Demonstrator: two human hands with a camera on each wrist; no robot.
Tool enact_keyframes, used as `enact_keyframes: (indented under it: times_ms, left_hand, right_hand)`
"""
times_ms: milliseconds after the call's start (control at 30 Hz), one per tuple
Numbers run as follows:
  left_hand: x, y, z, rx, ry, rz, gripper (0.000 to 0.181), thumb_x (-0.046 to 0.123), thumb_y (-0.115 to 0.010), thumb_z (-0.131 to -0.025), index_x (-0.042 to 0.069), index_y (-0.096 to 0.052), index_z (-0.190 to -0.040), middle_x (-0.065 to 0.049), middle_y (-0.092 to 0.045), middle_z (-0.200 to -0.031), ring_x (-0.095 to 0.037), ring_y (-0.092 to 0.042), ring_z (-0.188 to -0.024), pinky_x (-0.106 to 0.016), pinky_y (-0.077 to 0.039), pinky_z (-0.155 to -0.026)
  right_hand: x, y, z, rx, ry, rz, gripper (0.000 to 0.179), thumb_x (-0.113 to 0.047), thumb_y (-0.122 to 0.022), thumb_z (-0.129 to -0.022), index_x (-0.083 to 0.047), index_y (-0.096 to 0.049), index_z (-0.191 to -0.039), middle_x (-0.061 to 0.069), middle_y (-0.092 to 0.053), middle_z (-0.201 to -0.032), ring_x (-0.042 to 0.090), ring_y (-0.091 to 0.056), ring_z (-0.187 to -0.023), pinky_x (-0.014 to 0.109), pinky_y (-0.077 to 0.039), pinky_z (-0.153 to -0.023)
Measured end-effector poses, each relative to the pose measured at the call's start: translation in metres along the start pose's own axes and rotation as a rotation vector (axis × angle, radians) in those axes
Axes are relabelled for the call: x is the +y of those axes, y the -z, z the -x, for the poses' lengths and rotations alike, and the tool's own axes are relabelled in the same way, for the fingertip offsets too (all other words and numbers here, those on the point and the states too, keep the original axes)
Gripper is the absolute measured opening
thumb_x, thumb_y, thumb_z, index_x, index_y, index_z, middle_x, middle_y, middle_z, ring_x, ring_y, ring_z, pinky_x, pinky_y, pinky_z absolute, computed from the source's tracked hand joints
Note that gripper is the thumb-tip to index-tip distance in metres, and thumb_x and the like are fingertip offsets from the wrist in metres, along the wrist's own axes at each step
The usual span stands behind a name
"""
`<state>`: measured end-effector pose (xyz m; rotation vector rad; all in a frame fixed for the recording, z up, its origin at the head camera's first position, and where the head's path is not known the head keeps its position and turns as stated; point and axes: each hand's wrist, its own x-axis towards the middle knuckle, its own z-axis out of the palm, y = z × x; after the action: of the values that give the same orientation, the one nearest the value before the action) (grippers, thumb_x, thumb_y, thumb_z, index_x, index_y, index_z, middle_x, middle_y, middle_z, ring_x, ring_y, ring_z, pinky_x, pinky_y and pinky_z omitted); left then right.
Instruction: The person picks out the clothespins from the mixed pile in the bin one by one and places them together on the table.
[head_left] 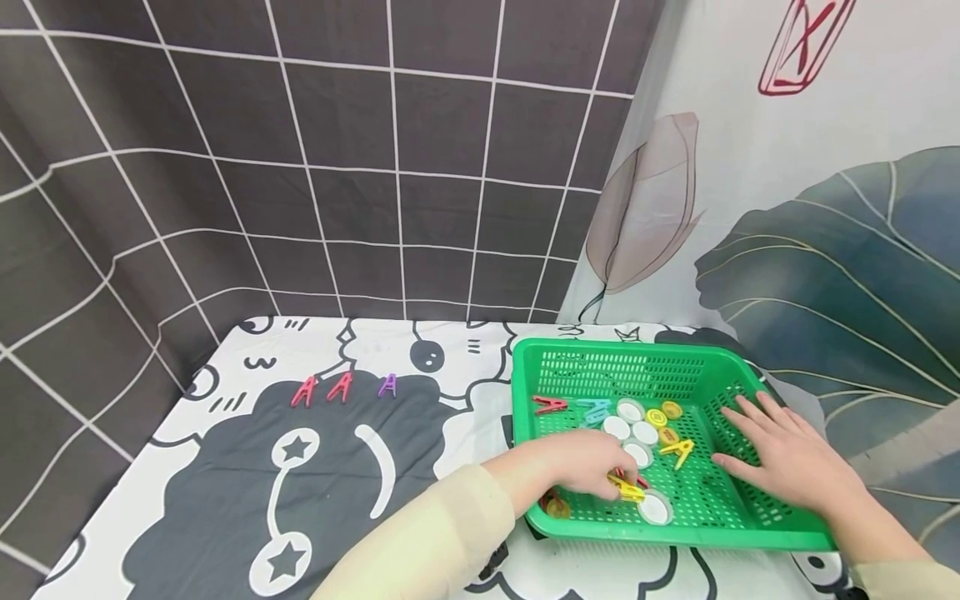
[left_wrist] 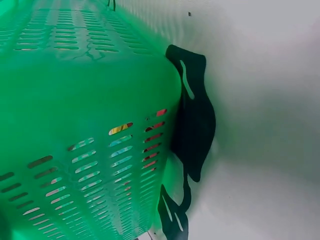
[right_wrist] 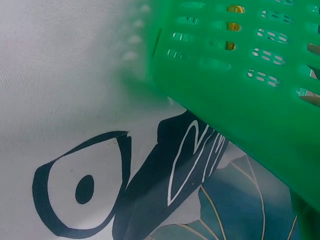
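I'm pinching a yellow clip [head_left: 630, 490] with my left hand [head_left: 587, 461] inside the basket [head_left: 712, 537], left of the middle of its near edge and just beside a white disc [head_left: 656, 507]. I'm resting my right hand [head_left: 787, 454] on the basket's right wall, its fingers spreading open. The basket is sitting by the worktop's [head_left: 202, 492] right edge; two red clips [head_left: 340, 387] and a purple clip [head_left: 387, 385] are lying toward the far edge.

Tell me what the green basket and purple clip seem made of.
Green basket: probably molded plastic, smooth with a slight sheen, given its slotted walls. Purple clip: likely plastic, from its even color; too small to judge finish.
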<state>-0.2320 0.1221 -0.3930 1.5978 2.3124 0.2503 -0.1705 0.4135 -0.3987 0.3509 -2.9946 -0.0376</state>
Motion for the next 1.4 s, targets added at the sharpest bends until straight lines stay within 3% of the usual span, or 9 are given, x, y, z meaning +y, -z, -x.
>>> enact_keyframes:
  times_ms: [200, 567, 667, 800, 900, 1000, 1100, 1200, 1400]
  left_hand:
    - [-0.001, 0.002, 0.003, 0.119, 0.028, 0.053, 0.029, 0.026, -0.067, -0.083, 0.027, -0.066, -0.112, 0.014, -0.049, -0.092, 0.001, -0.045, -0.08, -0.011, -0.036, -0.068]
    - [-0.003, 0.009, 0.009, 0.404, 0.042, 0.177, 0.032, 0.03, -0.064, -0.085, 0.023, -0.065, -0.116, 0.012, -0.049, -0.096, 0.0, -0.043, -0.08, -0.01, -0.034, -0.066]
    - [-0.004, 0.011, 0.013, 0.488, 0.071, 0.272, 0.032, 0.029, -0.064, -0.085, 0.022, -0.065, -0.117, 0.012, -0.049, -0.095, 0.0, -0.044, -0.08, -0.012, -0.037, -0.066]
    - [-0.012, 0.017, 0.019, 0.713, 0.174, 0.556, 0.03, 0.026, -0.066, -0.085, 0.02, -0.066, -0.114, 0.011, -0.051, -0.091, -0.002, -0.047, -0.081, -0.018, -0.043, -0.067]
    - [-0.024, 0.021, 0.022, 0.925, 0.243, 0.767, 0.027, 0.02, -0.068, -0.084, 0.016, -0.067, -0.111, 0.007, -0.053, -0.088, -0.005, -0.05, -0.078, -0.021, -0.047, -0.067]
    - [-0.037, 0.024, 0.026, 1.088, 0.305, 0.903, 0.027, 0.018, -0.069, -0.083, 0.013, -0.068, -0.109, 0.004, -0.055, -0.086, -0.006, -0.052, -0.076, -0.021, -0.047, -0.068]
    - [-0.048, 0.025, 0.031, 1.204, 0.353, 0.999, 0.027, 0.016, -0.069, -0.082, 0.011, -0.068, -0.108, 0.003, -0.056, -0.083, -0.007, -0.052, -0.075, -0.021, -0.046, -0.069]
    - [-0.06, 0.023, 0.036, 1.298, 0.381, 1.027, 0.027, 0.013, -0.069, -0.081, 0.008, -0.068, -0.107, 0.001, -0.055, -0.082, -0.008, -0.051, -0.073, -0.022, -0.046, -0.068]
    - [-0.089, 0.015, 0.05, 1.379, 0.5, 0.912, 0.025, 0.011, -0.069, -0.079, 0.006, -0.069, -0.104, 0.0, -0.053, -0.081, -0.009, -0.049, -0.071, -0.022, -0.044, -0.066]
  right_hand:
    - [0.0, 0.0, 0.0, -0.003, -0.006, 0.002, 0.077, -0.055, -0.061, -0.082, 0.004, -0.049, -0.131, 0.034, -0.04, -0.134, 0.046, -0.012, -0.136, 0.066, -0.02, -0.097]
    - [0.001, 0.0, -0.001, -0.003, -0.002, 0.004, 0.077, -0.055, -0.061, -0.082, 0.004, -0.049, -0.131, 0.034, -0.04, -0.134, 0.047, -0.012, -0.136, 0.066, -0.019, -0.097]
    - [0.0, 0.0, -0.001, -0.005, -0.001, 0.004, 0.077, -0.054, -0.062, -0.083, 0.005, -0.049, -0.13, 0.034, -0.04, -0.134, 0.048, -0.012, -0.135, 0.066, -0.02, -0.097]
    - [-0.001, 0.0, -0.001, -0.008, 0.001, -0.003, 0.077, -0.054, -0.061, -0.083, 0.004, -0.048, -0.131, 0.034, -0.039, -0.134, 0.047, -0.011, -0.136, 0.066, -0.016, -0.099]
    - [0.001, 0.0, 0.001, -0.006, 0.001, -0.005, 0.076, -0.053, -0.061, -0.084, 0.004, -0.047, -0.132, 0.034, -0.038, -0.135, 0.046, -0.008, -0.137, 0.062, -0.002, -0.106]
    - [0.002, 0.0, 0.003, 0.004, 0.002, -0.004, 0.075, -0.052, -0.062, -0.084, 0.004, -0.047, -0.132, 0.034, -0.038, -0.135, 0.045, -0.006, -0.138, 0.052, 0.012, -0.107]
    - [0.002, -0.001, 0.003, 0.009, 0.005, 0.0, 0.074, -0.051, -0.062, -0.084, 0.004, -0.048, -0.131, 0.034, -0.038, -0.135, 0.044, -0.005, -0.138, 0.05, 0.013, -0.107]
    - [0.002, -0.002, 0.001, 0.002, 0.004, -0.003, 0.075, -0.052, -0.061, -0.084, 0.004, -0.047, -0.132, 0.034, -0.038, -0.135, 0.045, -0.006, -0.137, 0.056, 0.006, -0.107]
    - [0.001, -0.002, -0.001, -0.012, 0.0, -0.004, 0.076, -0.053, -0.061, -0.084, 0.004, -0.047, -0.132, 0.034, -0.037, -0.135, 0.045, -0.006, -0.137, 0.063, -0.003, -0.105]
